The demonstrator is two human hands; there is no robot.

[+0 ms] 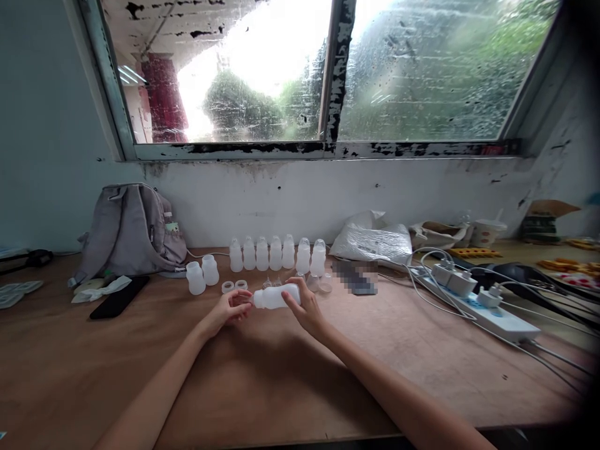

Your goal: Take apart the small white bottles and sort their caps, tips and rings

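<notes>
Head view: mid-frame, the right hand (304, 304) clasps a white bottle (273, 298) sideways between thumb and fingers, likely so its narrow end meets the left hand (234, 305), pinching there; upright bottles (262, 255) line up beyond, seemingly within reach.

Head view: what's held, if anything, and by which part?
A white bottle, on its side: the right hand grips its base end; the left hand is at its neck end, exact grip unclear.
</notes>
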